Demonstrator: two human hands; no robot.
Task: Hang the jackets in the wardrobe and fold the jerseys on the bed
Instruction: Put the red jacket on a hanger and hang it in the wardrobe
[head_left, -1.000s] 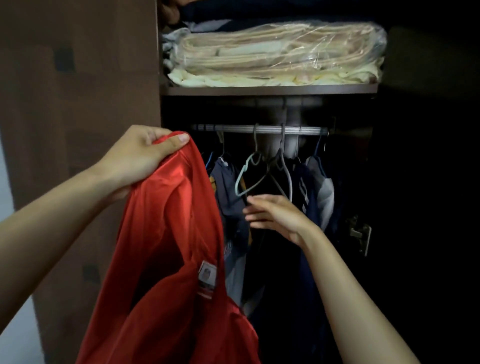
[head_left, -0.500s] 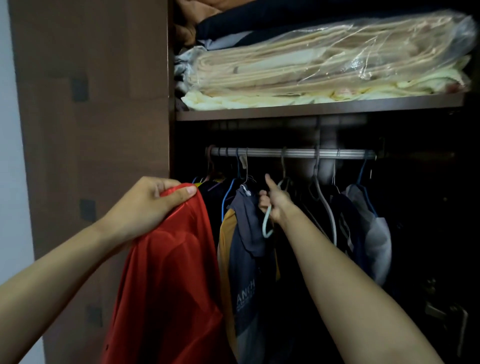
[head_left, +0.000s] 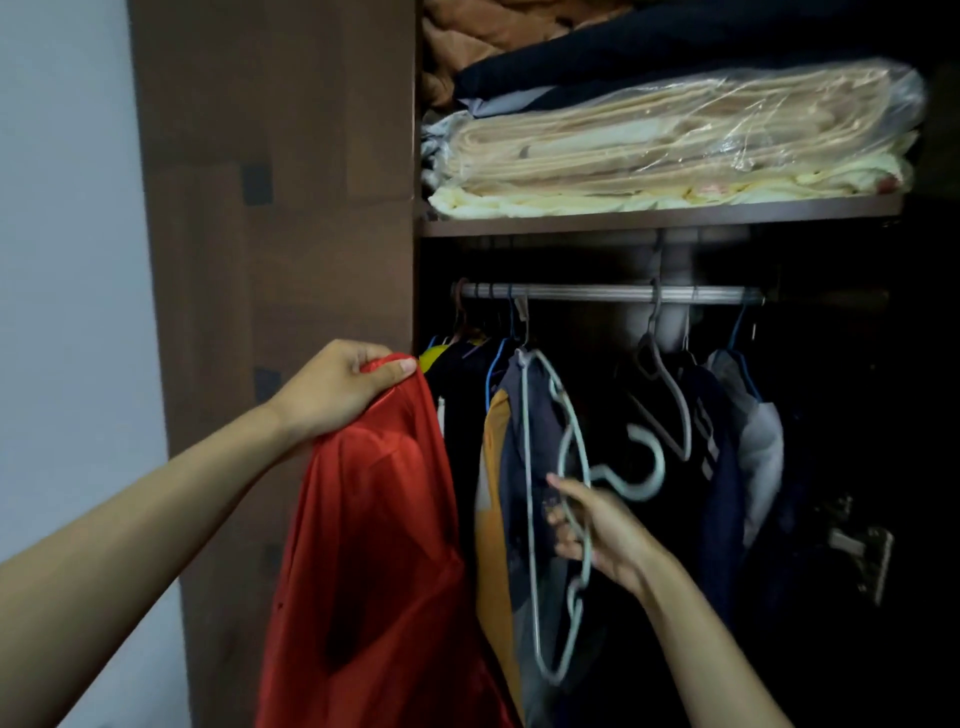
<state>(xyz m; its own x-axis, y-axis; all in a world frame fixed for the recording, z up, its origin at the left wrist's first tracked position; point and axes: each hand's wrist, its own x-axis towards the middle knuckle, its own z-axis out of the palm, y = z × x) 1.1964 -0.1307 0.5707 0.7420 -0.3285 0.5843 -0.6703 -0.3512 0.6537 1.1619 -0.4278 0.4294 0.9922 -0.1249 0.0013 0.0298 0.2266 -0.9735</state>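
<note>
My left hand (head_left: 340, 384) grips the top of a shiny red jacket (head_left: 374, 561), which hangs down in front of the wardrobe's left edge. Below the metal rail (head_left: 613, 293), my right hand (head_left: 597, 530) holds a pale grey-green plastic hanger (head_left: 563, 514), turned sideways and off the rail with its hook pointing right. Several dark garments (head_left: 519, 467) hang from the rail on the left behind the hanger. More garments (head_left: 737, 431) hang on the right, and one empty grey hanger (head_left: 667, 395) stays on the rail.
The brown wardrobe side panel (head_left: 275, 208) stands at the left beside a pale wall (head_left: 67, 260). A shelf (head_left: 660, 221) above the rail carries folded cream bedding in clear plastic (head_left: 675, 135) and dark folded cloth. The wardrobe interior at the right is dark.
My right hand reached up to the rail, took the pale hanger and brought it down off the rail. My left hand kept its grip on the red jacket. The view tilted upward.
</note>
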